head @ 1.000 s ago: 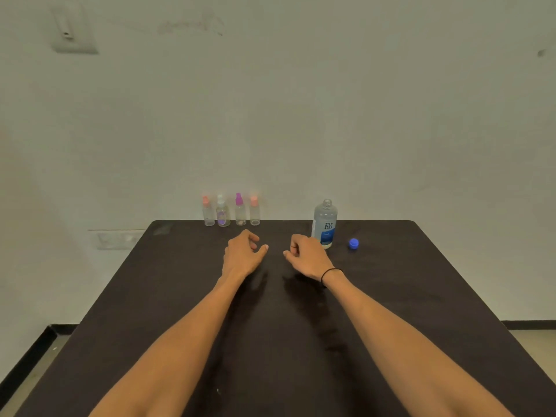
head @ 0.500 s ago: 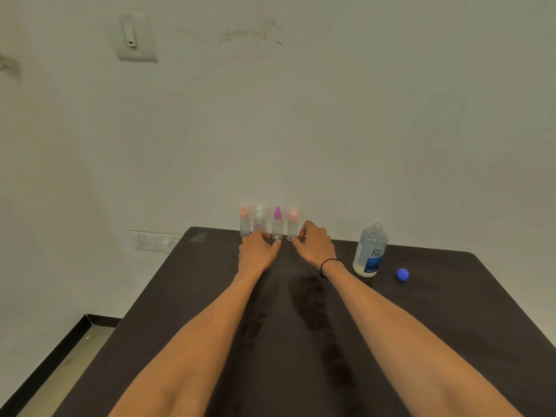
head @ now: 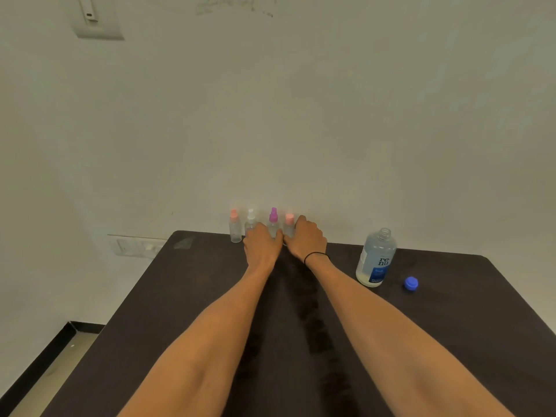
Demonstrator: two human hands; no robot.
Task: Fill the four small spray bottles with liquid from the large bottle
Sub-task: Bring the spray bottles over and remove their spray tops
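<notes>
- Your left hand (head: 261, 242) reached to the row of small spray bottles at the far edge of the surface (head: 186, 296), its fingers curled forward against the lower bodies of the white-topped bottle (head: 250, 219) and the magenta-topped bottle (head: 273, 218). Whether it actually gripped either one could not be told, because the back of the hand hid the fingertips.
- Your right hand (head: 307, 238) lay just beside the left, thumbs nearly touching, and curled around the right-hand pink-topped bottle (head: 289, 223), with the fingers wrapping its far side. It looked closed on that bottle, though the contact itself was partly hidden.
- You wore a thin black band (head: 314, 256) on the right wrist, and both bare forearms stretched out from the bottom of the view.
- The left-hand pink-topped bottle (head: 234, 227) stood upright at the left end of the row, just beside your left hand and apart from it.
- All four small bottles stood upright in a line close to the wall (head: 331, 115), each with its spray top on; their clear bodies were too small to show any fill level.
- The large bottle (head: 376, 260) stood upright to the right of your right arm, well apart from the row, with its neck open and clear liquid visible low inside.
- Its blue cap (head: 411, 284) lay on the surface just to the right of it, near but not touching.
- A switch plate (head: 96, 19) sat high on the wall at upper left.
</notes>
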